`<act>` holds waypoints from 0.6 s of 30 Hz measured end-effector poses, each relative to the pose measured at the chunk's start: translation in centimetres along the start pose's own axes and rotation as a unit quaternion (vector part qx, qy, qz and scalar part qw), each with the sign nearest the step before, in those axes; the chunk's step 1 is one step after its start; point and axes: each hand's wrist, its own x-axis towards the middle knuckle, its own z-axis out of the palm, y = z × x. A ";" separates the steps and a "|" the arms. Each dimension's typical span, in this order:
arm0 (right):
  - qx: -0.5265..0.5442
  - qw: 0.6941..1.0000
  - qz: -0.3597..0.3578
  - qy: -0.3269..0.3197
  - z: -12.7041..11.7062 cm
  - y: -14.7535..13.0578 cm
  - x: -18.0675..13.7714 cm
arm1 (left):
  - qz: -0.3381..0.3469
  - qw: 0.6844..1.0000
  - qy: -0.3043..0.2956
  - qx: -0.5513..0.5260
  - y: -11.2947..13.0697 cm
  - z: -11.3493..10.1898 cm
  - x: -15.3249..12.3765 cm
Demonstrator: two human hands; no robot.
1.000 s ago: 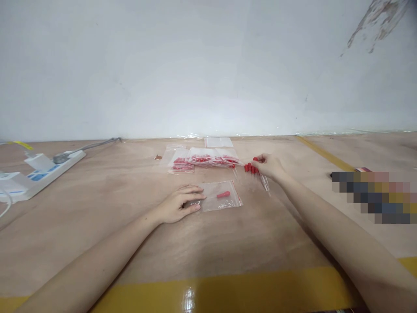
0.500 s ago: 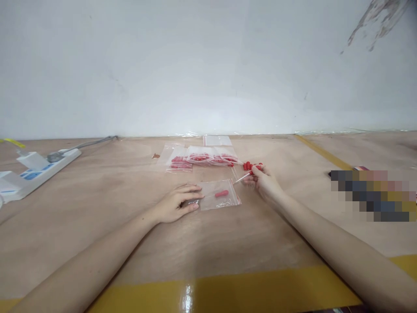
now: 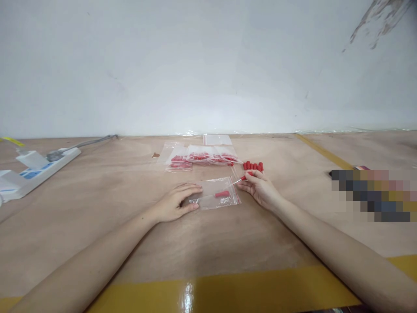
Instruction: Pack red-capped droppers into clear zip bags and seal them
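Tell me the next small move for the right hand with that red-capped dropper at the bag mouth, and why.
Probably slide the dropper tip-first into the clear bag. The right hand holds it at the bag's right edge, the left hand pins the bag's other end flat, and one red-capped piece already lies inside. More droppers wait just behind.

A pixelated patch (image 3: pixel 371 195) hides something at right — power strip (image 3: pixel 35 169) runs off frame.
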 end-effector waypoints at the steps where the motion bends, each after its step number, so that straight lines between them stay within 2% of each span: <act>1: 0.005 1.000 0.006 -0.004 0.1 0.1 0.0 | -0.002 1.000 0.000 -0.001 0.1 0.0 0.0; 5: -0.034 0.999 0.011 -0.033 0.7 0.3 -0.4 | -0.005 1.000 0.000 -0.004 0.2 -0.1 0.0; 10: -0.196 0.979 0.010 -0.057 1.6 0.7 -0.7 | -0.006 1.000 0.001 -0.004 0.1 0.0 0.0; 12: -0.236 0.970 -0.013 -0.054 1.9 1.1 -0.4 | -0.006 1.000 0.001 -0.002 0.0 0.0 -0.1; 15: -0.267 0.961 -0.054 -0.043 2.1 1.6 0.0 | -0.005 1.000 0.002 -0.004 0.0 -0.1 -0.1; 18: -0.267 0.962 -0.035 -0.054 2.1 1.6 0.1 | -0.008 1.000 0.002 -0.001 0.0 0.0 -0.1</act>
